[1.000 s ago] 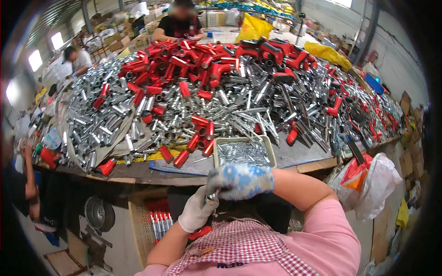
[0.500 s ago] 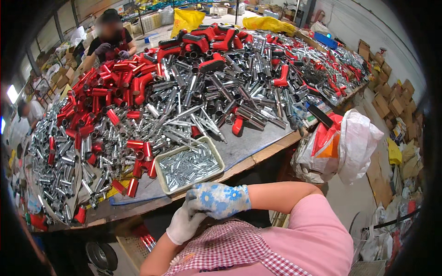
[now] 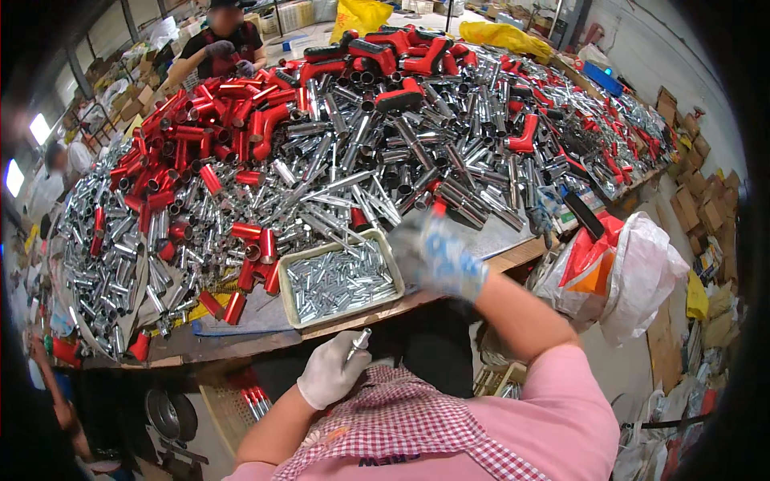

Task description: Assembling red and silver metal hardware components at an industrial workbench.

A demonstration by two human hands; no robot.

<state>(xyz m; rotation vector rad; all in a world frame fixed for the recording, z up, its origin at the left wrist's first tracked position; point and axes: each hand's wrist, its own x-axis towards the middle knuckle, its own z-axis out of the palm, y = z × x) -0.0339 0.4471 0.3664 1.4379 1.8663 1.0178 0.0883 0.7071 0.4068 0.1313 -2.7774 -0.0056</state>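
Observation:
In front of my apron, my left hand (image 3: pixel 330 370), in a white glove, is closed around a small shiny metal fitting (image 3: pixel 359 343) whose tip points up and away. My right hand (image 3: pixel 437 255), in a blue-flowered glove, is stretched out over the table's near edge. It is just right of a cream plastic tray (image 3: pixel 353 311) full of short silver metal pins (image 3: pixel 337 276). Motion smears its fingers, so I cannot see whether they hold anything. Chrome tubes (image 3: pixel 473 200) lie in a heap beyond it.
Red metal tubes (image 3: pixel 184 132) and red-and-black drill-shaped housings (image 3: pixel 401 96) pile up farther back. A white sack (image 3: pixel 642 272) stands by the table's right corner. A co-worker (image 3: pixel 224 44) is at the far left side. Below the table sits a crate (image 3: pixel 220 409) with red-and-silver pieces.
My right hand has parted from my left and swung forward and right over the table. The metal fitting in my left hand has come into sight. The whole view has shifted slightly.

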